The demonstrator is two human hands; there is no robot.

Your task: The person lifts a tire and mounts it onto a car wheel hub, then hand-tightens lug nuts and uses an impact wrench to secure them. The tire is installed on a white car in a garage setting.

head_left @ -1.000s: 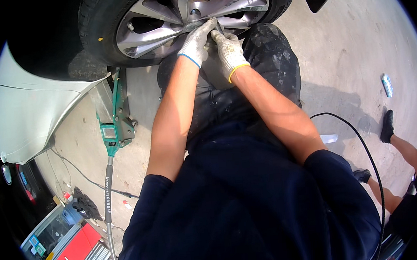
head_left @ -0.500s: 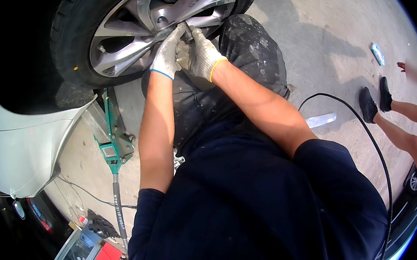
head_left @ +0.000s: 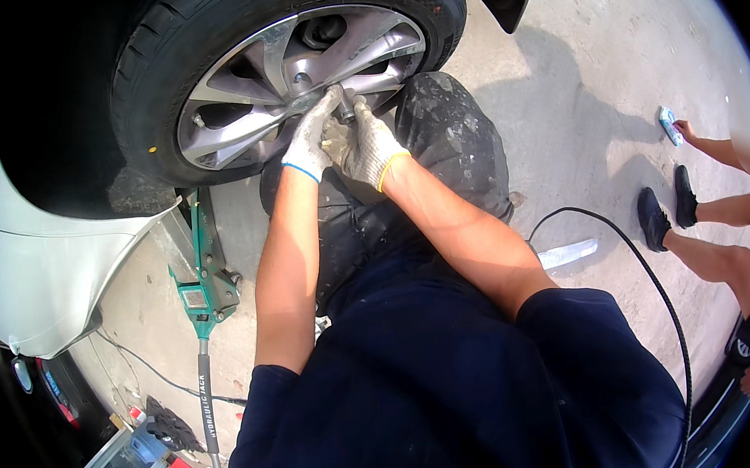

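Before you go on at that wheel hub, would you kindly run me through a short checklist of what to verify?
1. Left hand gloved and at the hub: ok.
2. Right hand gloved, beside the small metal socket at the hub: ok.
3. Socket seated square on its nut: cannot tell, the fingers hide it.
4. Green jack under the white car body, beside the wheel: ok.
5. Black hose on the concrete, curving close by the right arm: not ok, a snag risk.
6. Another person's feet near the hose: not ok.
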